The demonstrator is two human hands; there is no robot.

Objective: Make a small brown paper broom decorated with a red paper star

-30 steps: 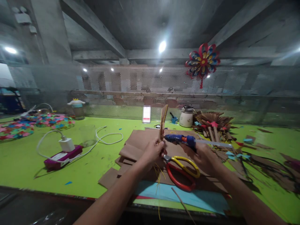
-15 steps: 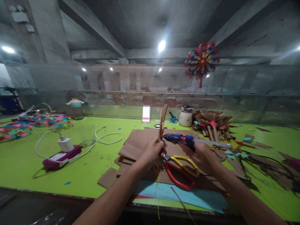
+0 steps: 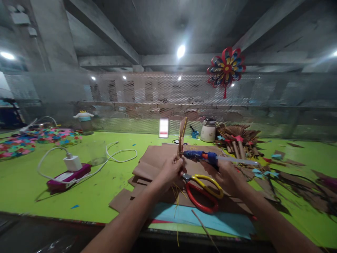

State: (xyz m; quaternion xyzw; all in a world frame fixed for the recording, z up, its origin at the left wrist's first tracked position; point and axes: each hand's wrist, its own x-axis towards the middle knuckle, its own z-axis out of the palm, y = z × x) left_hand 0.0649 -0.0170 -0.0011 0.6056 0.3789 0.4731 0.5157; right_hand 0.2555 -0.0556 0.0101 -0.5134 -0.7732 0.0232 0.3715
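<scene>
Closed around the lower end of an upright folded strip of brown paper (image 3: 182, 131) is my left hand (image 3: 174, 167). A thin yellow string runs along the strip, and loose yellow strands (image 3: 177, 200) hang below the hand. My right hand (image 3: 226, 175) grips a blue hot glue gun (image 3: 198, 155) with a clear glue stick (image 3: 239, 160) out of its back. Its nozzle is at the strip, just above my left fingers; I cannot tell if it touches. Scissors (image 3: 204, 192) with one red and one yellow handle lie below the hands on brown paper sheets (image 3: 151, 162).
Light blue paper (image 3: 205, 214) lies at the green table's front edge. A purple power strip (image 3: 68, 177) with a white charger and cable sits left. Fan-shaped brown paper pieces (image 3: 238, 131) and scraps lie right. A phone (image 3: 163, 128) and a jar (image 3: 208, 130) stand by the mesh panel.
The view has shifted very slightly. Both hands, the glue gun and the paper strip hold nearly the same position.
</scene>
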